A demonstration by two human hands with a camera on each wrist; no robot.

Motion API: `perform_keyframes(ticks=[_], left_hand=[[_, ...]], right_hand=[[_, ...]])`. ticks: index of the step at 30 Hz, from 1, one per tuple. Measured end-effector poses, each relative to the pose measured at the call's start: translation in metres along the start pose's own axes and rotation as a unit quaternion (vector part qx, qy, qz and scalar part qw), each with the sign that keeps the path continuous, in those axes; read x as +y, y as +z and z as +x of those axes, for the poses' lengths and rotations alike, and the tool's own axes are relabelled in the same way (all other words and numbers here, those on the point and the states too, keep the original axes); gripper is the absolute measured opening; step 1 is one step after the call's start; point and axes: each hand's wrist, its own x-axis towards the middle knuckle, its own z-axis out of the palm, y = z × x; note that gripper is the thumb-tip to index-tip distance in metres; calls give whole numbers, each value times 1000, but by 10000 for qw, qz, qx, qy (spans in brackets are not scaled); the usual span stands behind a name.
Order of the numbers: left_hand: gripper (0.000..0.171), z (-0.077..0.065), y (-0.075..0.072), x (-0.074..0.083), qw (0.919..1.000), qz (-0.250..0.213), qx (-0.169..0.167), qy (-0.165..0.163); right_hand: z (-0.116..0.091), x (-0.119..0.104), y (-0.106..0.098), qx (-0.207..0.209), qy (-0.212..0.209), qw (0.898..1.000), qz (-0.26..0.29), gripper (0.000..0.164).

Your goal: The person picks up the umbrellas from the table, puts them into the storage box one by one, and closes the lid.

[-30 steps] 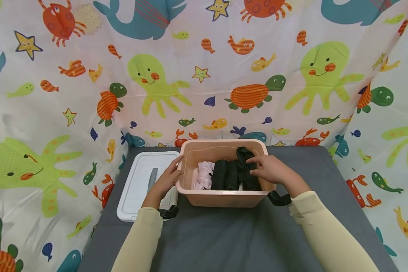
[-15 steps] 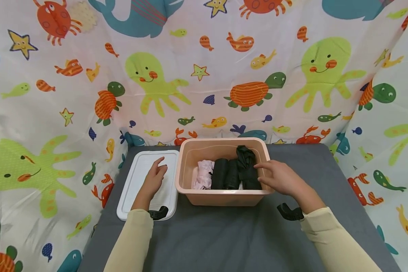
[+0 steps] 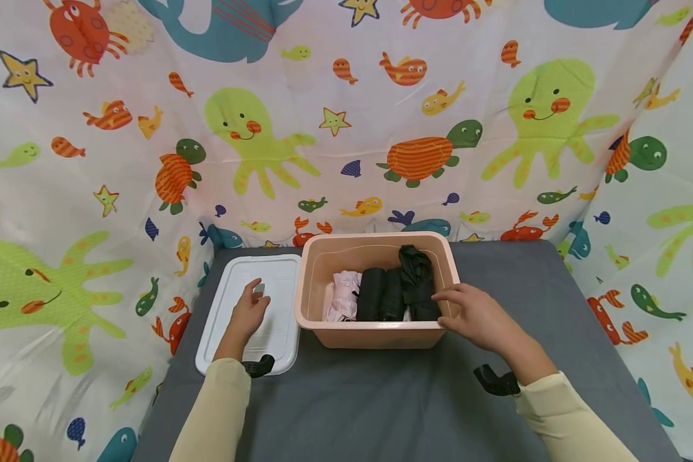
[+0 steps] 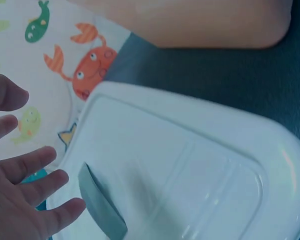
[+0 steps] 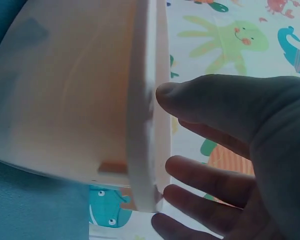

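In the head view, a peach plastic bin (image 3: 375, 336) holds a pink rolled cloth (image 3: 344, 296), two black rolls (image 3: 372, 294) and a loosely wrapped black bundle (image 3: 418, 282) at its right. My right hand (image 3: 480, 319) is at the bin's right rim, fingers extended and apart; whether the thumb touches the rim (image 5: 142, 110) cannot be told. Left of the bin lies a white lid (image 3: 280, 301). Over it hovers my left hand (image 3: 247, 319), its fingers spread and holding nothing. A grey strip handle (image 4: 101, 205) on the lid shows beside those fingers in the left wrist view.
Beneath everything is a dark grey cloth-covered table (image 3: 375, 404). A white curtain (image 3: 346, 147) printed with sea animals rises behind the table and at both sides. The lid's right edge lies close to the bin.
My left hand has left the bin's left rim and moved left over the lid. From the black bundle, my right hand has drawn back to the right rim.
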Motion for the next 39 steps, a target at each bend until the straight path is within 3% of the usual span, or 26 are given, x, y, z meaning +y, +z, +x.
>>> perform_keyframes(ticks=[5,13,20,31,39], left_hand=[[62,1,-2,-10,9996,201,101,-139],[63,8,-1,-31,9983,350,241,-395],[65,14,-1,-37,9971,498,49,-575],[66,32,3,-39,9902,1314,174,-441],[60,32,12,-39,9757,2121,512,-184]], right_hand=[[-6,-1,6,264,-230,9993,-137,35],[-14,0,13,447,-248,9986,-128,28],[-18,4,22,859,-686,9937,-222,12],[-21,5,30,1281,-767,9887,-161,14],[-25,9,36,1363,-710,9881,-111,14]])
